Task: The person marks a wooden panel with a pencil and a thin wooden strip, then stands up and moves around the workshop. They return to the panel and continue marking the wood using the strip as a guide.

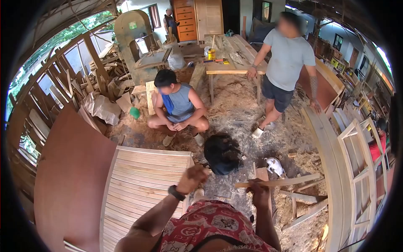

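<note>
Fingers (257, 190) of the right hand (260, 196) are shut tight around a thin wood strip (289, 181). The strip lies almost flat. It sticks out a long way past the fingers on the side away from the left hand, and only a little on the other side. Below the long end, more sticks (304, 210) lie in a heap on the sawdust floor (235, 113).

The left hand (191, 178) is curled up, off to the side of those fingers. Only its back shows, so I cannot tell if it grips anything. It is right at the corner of a slatted wood panel (138, 185). A black watch (176, 192) sits on that wrist.

Just past the fingers, between the two hands, is a head of dark hair (221, 153), bent low. Much farther on, a person in a sleeveless top (178, 105) squats on the floor. Another person in a grey T-shirt (287, 54) stands by a work table (231, 70).

I think the long end of the strip will wobble, because the fingers hold it near one end. A firm grip should keep it level. The short end points toward the dark hair, so it is best to move the strip slowly and watch that end.
</note>
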The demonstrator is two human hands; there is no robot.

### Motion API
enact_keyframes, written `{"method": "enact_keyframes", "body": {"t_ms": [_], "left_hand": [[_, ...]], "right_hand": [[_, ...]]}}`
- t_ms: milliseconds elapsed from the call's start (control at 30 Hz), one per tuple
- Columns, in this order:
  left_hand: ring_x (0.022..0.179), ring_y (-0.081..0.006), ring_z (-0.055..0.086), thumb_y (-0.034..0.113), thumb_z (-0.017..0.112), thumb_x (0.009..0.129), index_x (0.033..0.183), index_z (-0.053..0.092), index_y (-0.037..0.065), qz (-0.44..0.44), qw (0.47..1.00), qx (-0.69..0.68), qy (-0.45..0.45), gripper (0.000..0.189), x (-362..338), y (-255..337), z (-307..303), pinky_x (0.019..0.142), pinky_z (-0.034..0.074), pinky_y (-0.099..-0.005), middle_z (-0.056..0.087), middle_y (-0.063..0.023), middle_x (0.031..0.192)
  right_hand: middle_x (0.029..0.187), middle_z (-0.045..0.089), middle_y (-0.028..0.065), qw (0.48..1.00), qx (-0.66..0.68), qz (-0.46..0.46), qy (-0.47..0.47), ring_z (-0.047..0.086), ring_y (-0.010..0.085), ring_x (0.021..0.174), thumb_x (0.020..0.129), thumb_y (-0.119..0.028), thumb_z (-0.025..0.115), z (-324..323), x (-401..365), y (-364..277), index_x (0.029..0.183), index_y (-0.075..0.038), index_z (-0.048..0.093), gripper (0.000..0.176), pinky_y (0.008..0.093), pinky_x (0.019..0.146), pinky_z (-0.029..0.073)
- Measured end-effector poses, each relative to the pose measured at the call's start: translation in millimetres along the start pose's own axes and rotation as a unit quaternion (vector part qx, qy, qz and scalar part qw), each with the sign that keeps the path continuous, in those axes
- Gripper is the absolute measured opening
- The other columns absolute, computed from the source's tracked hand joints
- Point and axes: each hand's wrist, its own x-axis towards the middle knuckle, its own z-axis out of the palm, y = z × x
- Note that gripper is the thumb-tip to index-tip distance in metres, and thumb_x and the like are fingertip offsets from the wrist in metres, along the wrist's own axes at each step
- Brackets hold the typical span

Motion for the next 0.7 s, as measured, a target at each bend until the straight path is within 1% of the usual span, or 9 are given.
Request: {"method": "enact_keyframes", "body": {"t_ms": [67,100,200,267,300,367,467,567,700], "left_hand": [[0.102,-0.0192,0.069,0.011,0.071,0.099,0.134,0.055,0.000,-0.013,0.989,-0.079,-0.127,0.041,0,-21,31,0.087,0.057,-0.0338,0.070,-0.0098,0.106],[0.092,-0.0185,0.070,0.014,0.071,0.100,0.134,0.058,0.000,-0.032,0.985,0.118,-0.118,0.039,-3,-8,51,0.083,0.057,-0.0327,0.072,-0.0078,0.098],[0.076,-0.0168,0.068,0.025,0.069,0.102,0.119,0.067,0.001,-0.005,0.968,0.219,-0.125,0.029,-10,1,76,0.072,0.055,-0.0336,0.072,-0.0066,0.083],[0.062,-0.0195,0.065,0.036,0.067,0.103,0.103,0.071,0.001,-0.047,0.944,0.284,-0.163,0.036,-10,2,77,0.063,0.052,-0.0380,0.068,-0.0111,0.069],[0.062,-0.0195,0.065,0.036,0.067,0.103,0.103,0.071,0.001,-0.046,0.943,0.284,-0.165,0.036,-12,2,79,0.063,0.052,-0.0380,0.068,-0.0111,0.069],[0.078,-0.0402,0.071,0.042,0.062,0.104,0.102,0.067,0.003,-0.014,0.932,0.327,-0.155,0.040,-17,3,80,0.068,0.051,-0.0481,0.068,-0.0230,0.079],[0.083,-0.0472,0.066,0.038,0.063,0.103,0.102,0.066,0.003,0.017,0.919,0.360,-0.158,0.035,-19,1,79,0.070,0.050,-0.0526,0.067,-0.0250,0.081],[0.081,-0.0468,0.066,0.031,0.066,0.101,0.101,0.065,0.003,0.146,0.902,0.369,-0.171,0.028,-16,-9,76,0.069,0.049,-0.0541,0.067,-0.0238,0.079],[0.078,-0.0464,0.066,0.025,0.067,0.099,0.100,0.064,0.003,0.151,0.900,0.377,-0.158,0.022,-18,-11,70,0.067,0.049,-0.0544,0.066,-0.0226,0.078]], "right_hand": [[0.078,0.071,0.0119,0.999,0.023,0.020,-0.028,0.069,0.0192,0.070,0.093,-0.012,0.068,26,-8,-3,0.089,0.004,0.074,0.018,0.0308,0.066,0.055],[0.079,0.072,0.0125,0.996,0.048,0.052,-0.047,0.070,0.0199,0.072,0.094,-0.013,0.068,32,-11,-4,0.091,0.005,0.075,0.019,0.0309,0.068,0.055],[0.081,0.070,0.0138,0.995,0.026,0.007,-0.095,0.070,0.0213,0.072,0.095,-0.011,0.068,40,-20,3,0.093,0.004,0.074,0.016,0.0327,0.066,0.056],[0.081,0.070,0.0139,0.988,0.061,0.084,-0.114,0.070,0.0225,0.072,0.096,-0.009,0.066,39,-23,6,0.092,0.003,0.075,0.015,0.0329,0.066,0.056],[0.081,0.070,0.0139,0.988,0.061,0.083,-0.111,0.070,0.0225,0.072,0.096,-0.009,0.066,38,-26,5,0.092,0.003,0.075,0.015,0.0329,0.066,0.056],[0.086,0.074,0.0121,0.991,-0.037,0.011,-0.124,0.071,0.0197,0.074,0.095,-0.012,0.068,39,-31,1,0.094,0.004,0.076,0.017,0.0303,0.070,0.056],[0.084,0.073,0.0129,0.988,-0.088,-0.019,-0.127,0.071,0.0198,0.073,0.096,-0.012,0.069,40,-35,3,0.093,0.004,0.076,0.017,0.0303,0.068,0.056],[0.082,0.072,0.0129,0.991,-0.078,-0.005,-0.104,0.071,0.0196,0.073,0.096,-0.012,0.068,42,-33,4,0.092,0.004,0.075,0.017,0.0303,0.068,0.056],[0.080,0.071,0.0110,0.984,-0.147,-0.092,-0.047,0.068,0.0173,0.072,0.094,-0.009,0.069,27,-28,6,0.086,0.005,0.073,0.016,0.0293,0.068,0.054]]}}
